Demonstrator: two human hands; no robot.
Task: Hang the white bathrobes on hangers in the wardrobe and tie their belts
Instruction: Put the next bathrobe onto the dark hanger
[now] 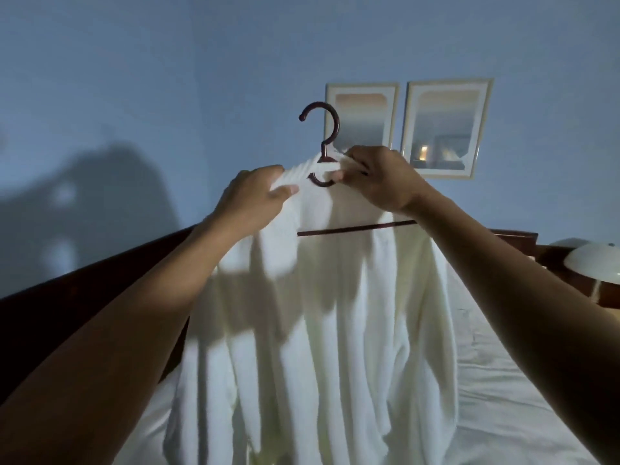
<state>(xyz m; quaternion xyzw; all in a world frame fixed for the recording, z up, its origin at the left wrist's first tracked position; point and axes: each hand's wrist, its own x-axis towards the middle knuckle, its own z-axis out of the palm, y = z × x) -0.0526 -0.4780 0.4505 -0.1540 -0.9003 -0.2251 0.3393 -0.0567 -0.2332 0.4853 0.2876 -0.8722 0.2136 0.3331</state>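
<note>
A white bathrobe (pixel 335 313) hangs from a dark red-brown hanger (pixel 327 129), held up in the air in front of me above the bed. The hanger's hook points up and its bottom bar shows across the robe. My left hand (pixel 258 196) grips the robe's collar just left of the hook. My right hand (pixel 382 176) pinches the collar and the hanger's neck on the right. The robe's lower part drapes down toward the bed. No belt or wardrobe is visible.
A bed with white sheets (pixel 510 397) lies below, with a dark wooden headboard (pixel 67 297) along the wall. Two framed pictures (pixel 446 125) hang on the blue wall. A white lamp (pixel 597 263) stands at the right edge.
</note>
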